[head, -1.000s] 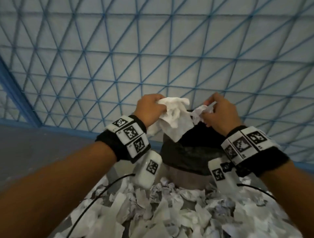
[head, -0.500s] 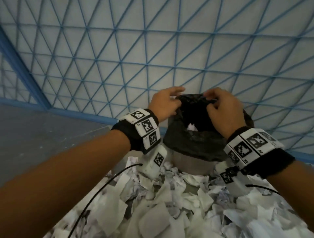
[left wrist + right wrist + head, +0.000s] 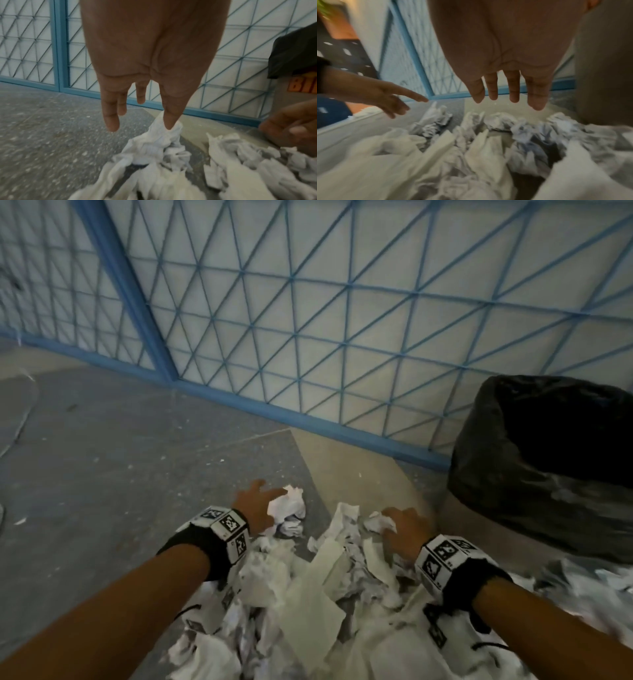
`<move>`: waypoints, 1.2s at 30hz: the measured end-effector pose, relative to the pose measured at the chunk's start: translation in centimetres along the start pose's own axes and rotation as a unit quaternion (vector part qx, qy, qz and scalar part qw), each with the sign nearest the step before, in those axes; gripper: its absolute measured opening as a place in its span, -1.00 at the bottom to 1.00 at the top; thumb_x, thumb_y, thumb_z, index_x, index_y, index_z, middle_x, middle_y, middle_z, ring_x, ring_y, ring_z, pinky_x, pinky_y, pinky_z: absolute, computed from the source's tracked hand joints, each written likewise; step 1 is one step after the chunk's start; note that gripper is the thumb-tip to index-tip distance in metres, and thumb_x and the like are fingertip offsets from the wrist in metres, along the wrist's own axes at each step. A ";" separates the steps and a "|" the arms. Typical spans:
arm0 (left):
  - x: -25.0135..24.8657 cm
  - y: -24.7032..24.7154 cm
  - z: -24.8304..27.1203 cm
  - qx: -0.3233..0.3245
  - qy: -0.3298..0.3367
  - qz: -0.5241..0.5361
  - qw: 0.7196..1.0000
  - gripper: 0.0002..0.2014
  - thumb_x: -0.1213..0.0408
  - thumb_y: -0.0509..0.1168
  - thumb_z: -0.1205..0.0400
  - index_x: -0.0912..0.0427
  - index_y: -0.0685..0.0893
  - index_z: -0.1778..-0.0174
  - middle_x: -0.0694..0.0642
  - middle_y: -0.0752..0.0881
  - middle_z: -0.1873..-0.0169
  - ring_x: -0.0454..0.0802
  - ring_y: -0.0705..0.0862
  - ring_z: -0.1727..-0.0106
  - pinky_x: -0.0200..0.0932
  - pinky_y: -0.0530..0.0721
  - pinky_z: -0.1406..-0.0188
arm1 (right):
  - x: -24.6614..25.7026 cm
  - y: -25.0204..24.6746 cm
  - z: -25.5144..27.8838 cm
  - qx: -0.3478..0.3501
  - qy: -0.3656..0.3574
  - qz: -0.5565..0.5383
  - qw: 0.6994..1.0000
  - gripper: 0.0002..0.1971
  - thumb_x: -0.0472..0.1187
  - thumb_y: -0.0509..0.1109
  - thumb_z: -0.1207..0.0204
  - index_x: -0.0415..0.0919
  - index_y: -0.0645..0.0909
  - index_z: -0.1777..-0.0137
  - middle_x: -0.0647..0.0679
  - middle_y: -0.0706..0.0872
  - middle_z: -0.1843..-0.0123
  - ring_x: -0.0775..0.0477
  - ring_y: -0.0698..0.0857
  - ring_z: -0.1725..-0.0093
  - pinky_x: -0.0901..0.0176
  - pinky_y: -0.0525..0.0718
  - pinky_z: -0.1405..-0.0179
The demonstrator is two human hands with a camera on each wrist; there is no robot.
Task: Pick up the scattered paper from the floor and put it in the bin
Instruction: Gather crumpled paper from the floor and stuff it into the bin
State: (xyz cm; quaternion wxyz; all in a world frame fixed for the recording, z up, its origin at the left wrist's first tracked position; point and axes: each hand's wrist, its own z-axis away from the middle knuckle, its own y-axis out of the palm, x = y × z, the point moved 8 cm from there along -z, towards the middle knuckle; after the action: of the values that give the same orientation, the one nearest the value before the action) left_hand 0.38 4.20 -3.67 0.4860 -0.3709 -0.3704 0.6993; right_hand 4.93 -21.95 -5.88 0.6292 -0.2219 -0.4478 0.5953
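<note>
Both hands reached with fingers spread over the pile of crumpled white paper (image 3: 318, 583). The left hand (image 3: 255, 505) touched a scrap; the right hand (image 3: 404, 529) held nothing. The black-lined bin (image 3: 548, 460) stood far right

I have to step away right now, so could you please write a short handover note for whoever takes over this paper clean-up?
Left hand: open, fingers spread, thumb touching a crumpled paper ball at the far edge of the pile; no grip yet.
Right hand: open, empty, reaching down over the scattered paper.
Bin: black-lined, standing at the right beside the pile, against the blue lattice wall.
Done: cannot tell from here; the bin's inside is dark.
Left: a large heap remains on the floor.
</note>
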 end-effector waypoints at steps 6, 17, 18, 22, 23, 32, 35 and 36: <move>0.0 3.8 -3.7 0.026 0.023 0.026 0.999 -0.19 0.02 0.37 -0.50 -0.29 0.03 -0.58 0.15 -0.12 -0.67 0.35 0.04 -0.65 0.18 0.17 -0.62 | 1.9 3.1 -4.1 0.034 -0.015 -0.024 0.999 -0.21 0.17 0.29 -0.49 0.26 -0.13 -0.59 -0.16 -0.11 -0.69 -0.42 0.02 -0.63 -0.24 0.08 -0.63; -3.1 2.9 -1.4 -0.028 0.033 0.156 0.987 -0.71 0.31 0.49 -0.42 0.23 0.75 -0.06 0.28 0.67 -0.20 0.25 0.66 -0.23 -0.03 0.60 -0.27 | 6.4 2.4 -0.2 -0.056 -0.152 0.014 0.987 -0.69 -0.35 0.23 -0.55 -0.16 0.52 -0.28 -0.26 0.47 -0.29 -0.29 0.60 -0.20 0.00 0.54 -0.22; -3.2 1.5 -1.0 -0.054 0.028 0.185 0.981 -0.73 0.35 0.48 -0.43 0.27 0.75 -0.05 0.29 0.71 -0.15 0.23 0.68 -0.21 -0.05 0.59 -0.22 | 6.3 1.0 0.5 -0.078 -0.151 -0.008 0.985 -0.71 -0.35 0.27 -0.52 -0.17 0.55 -0.24 -0.25 0.49 -0.26 -0.29 0.62 -0.18 0.03 0.55 -0.19; -5.0 -4.1 0.9 -0.102 0.043 0.255 0.961 -0.71 0.39 0.45 -0.47 0.25 0.72 -0.12 0.26 0.73 -0.18 0.17 0.66 -0.24 -0.17 0.52 -0.12 | 6.9 -4.9 4.2 -0.155 -0.179 -0.059 0.970 -0.71 -0.38 0.27 -0.49 -0.18 0.60 -0.18 -0.27 0.54 -0.23 -0.27 0.63 -0.20 0.08 0.56 -0.16; -5.8 -5.4 1.6 -0.098 0.052 0.269 0.957 -0.69 0.38 0.45 -0.47 0.24 0.71 -0.14 0.25 0.73 -0.19 0.14 0.65 -0.23 -0.21 0.49 -0.07 | 7.2 -6.4 5.4 -0.179 -0.190 -0.068 0.963 -0.71 -0.39 0.25 -0.50 -0.19 0.61 -0.18 -0.28 0.56 -0.23 -0.28 0.63 -0.20 0.07 0.55 -0.17; -16.5 -15.6 8.9 -0.078 0.159 0.503 0.846 -0.83 0.45 0.46 -0.43 0.16 0.77 0.12 0.27 0.74 0.08 0.13 0.70 0.11 -0.22 0.70 0.16 | 3.5 -22.7 16.4 -0.362 -0.223 -0.217 0.879 -0.79 -0.42 0.36 -0.42 -0.22 0.71 0.01 -0.19 0.76 -0.08 -0.10 0.69 -0.14 0.41 0.55 -0.03; -23.2 -17.5 10.5 -0.076 0.227 0.541 0.806 -0.69 0.43 0.45 -0.47 0.38 0.70 -0.14 0.35 0.74 -0.05 0.12 0.69 -0.01 -0.06 0.67 -0.05 | -0.9 -27.5 18.8 -0.418 -0.188 -0.252 0.852 -0.79 -0.43 0.36 -0.42 -0.24 0.71 -0.01 -0.06 0.70 0.05 0.06 0.63 -0.04 0.56 0.48 0.15; -25.5 -17.6 11.0 -0.067 0.241 0.557 0.792 -0.66 0.40 0.47 -0.44 0.38 0.69 -0.13 0.35 0.73 -0.08 0.12 0.69 -0.04 0.01 0.65 -0.12 | -2.6 -28.5 19.3 -0.440 -0.169 -0.260 0.843 -0.78 -0.42 0.36 -0.41 -0.22 0.71 -0.01 -0.07 0.71 0.06 0.03 0.64 -0.05 0.44 0.51 0.09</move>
State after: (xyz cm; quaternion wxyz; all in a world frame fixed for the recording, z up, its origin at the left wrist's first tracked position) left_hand 4.30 -17.37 20.76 0.0599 -0.7007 -0.0164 0.7107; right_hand 4.96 -34.85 26.15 0.5115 -0.2476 -0.8033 0.1785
